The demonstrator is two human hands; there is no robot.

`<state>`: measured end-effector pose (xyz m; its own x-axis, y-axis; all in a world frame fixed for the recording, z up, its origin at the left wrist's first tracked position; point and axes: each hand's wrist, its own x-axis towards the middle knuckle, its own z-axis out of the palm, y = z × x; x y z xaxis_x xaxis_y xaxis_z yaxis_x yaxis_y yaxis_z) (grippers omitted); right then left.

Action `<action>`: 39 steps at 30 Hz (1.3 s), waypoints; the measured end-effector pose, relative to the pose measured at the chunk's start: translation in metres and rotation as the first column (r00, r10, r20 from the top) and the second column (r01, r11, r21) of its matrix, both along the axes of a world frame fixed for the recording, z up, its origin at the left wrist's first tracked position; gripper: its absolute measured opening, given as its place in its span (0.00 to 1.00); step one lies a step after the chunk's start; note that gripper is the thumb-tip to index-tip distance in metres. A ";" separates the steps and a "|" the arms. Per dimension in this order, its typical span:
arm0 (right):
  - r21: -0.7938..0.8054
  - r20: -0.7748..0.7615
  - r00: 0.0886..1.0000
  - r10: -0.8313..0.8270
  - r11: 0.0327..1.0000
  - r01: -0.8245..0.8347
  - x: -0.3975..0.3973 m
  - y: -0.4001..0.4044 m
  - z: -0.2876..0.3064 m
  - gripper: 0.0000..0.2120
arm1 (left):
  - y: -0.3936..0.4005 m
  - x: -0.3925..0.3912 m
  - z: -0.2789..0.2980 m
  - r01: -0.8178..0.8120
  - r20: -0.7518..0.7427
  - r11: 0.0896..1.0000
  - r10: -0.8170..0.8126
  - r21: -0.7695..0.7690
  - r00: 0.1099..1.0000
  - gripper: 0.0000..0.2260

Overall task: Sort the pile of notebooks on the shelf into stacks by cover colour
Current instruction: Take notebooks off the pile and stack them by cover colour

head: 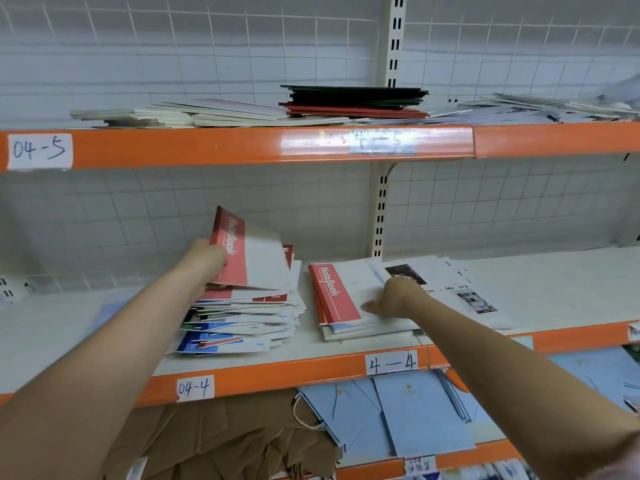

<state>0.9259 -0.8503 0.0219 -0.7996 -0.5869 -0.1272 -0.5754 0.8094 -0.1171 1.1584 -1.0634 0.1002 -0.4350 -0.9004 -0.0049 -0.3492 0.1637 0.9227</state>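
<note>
Head view, left to right: left hand (pixel 207 259) grips a red notebook (pixel 242 252), tilted up off the mixed pile (pixel 242 320) for transfer; right hand (pixel 394 299), fingers flat, steadies the red stack (pixel 332 296) on the shelf (pixel 554 285).
</note>
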 end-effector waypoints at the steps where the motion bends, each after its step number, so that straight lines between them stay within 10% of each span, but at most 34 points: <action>1: 0.001 -0.015 1.000 -0.002 1.000 0.002 0.000 -0.001 -0.001 0.40 | -0.002 0.005 -0.001 -0.015 0.072 0.999 0.019 -0.048 0.997 0.09; 8: -0.076 0.084 0.992 -0.094 0.992 0.100 0.002 -0.005 0.003 0.46 | 0.007 0.009 -0.011 0.032 0.624 0.840 0.377 -0.542 0.684 0.21; 16: -0.201 0.204 0.978 -0.050 0.975 0.092 0.005 0.003 0.012 0.08 | 0.020 -0.006 -0.027 0.139 0.518 0.752 0.295 -0.645 0.803 0.18; 19: -0.458 0.216 0.976 -0.025 0.880 0.124 0.005 0.006 0.019 0.09 | 0.025 -0.015 -0.027 0.163 0.436 0.759 0.172 -0.630 0.884 0.17; 22: -0.763 0.464 0.875 0.138 0.564 0.316 0.007 0.012 0.031 0.09 | 0.032 -0.028 -0.025 0.171 0.325 0.809 0.026 -0.562 0.945 0.17; 29: -0.831 0.537 0.759 0.368 0.385 0.401 0.016 0.013 0.051 0.11 | 0.074 -0.076 -0.020 0.234 0.116 0.965 -0.220 -0.121 0.968 0.20; 33: -0.825 0.538 0.719 0.440 0.450 0.342 0.017 0.009 0.049 0.08 | 0.087 -0.093 -0.019 0.291 -0.266 0.908 -0.213 0.301 0.940 0.13; 39: -0.642 0.268 0.947 0.179 0.765 0.037 0.004 0.012 0.034 0.11 | 0.062 -0.073 -0.009 0.105 -0.245 0.984 -0.066 0.146 0.967 0.09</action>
<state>0.9302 -0.8388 0.0562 -0.7380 -0.6710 0.0713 -0.4771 0.4441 -0.7584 1.0856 -1.0014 0.0912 -0.5160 -0.8561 -0.0290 -0.1067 0.0306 0.9938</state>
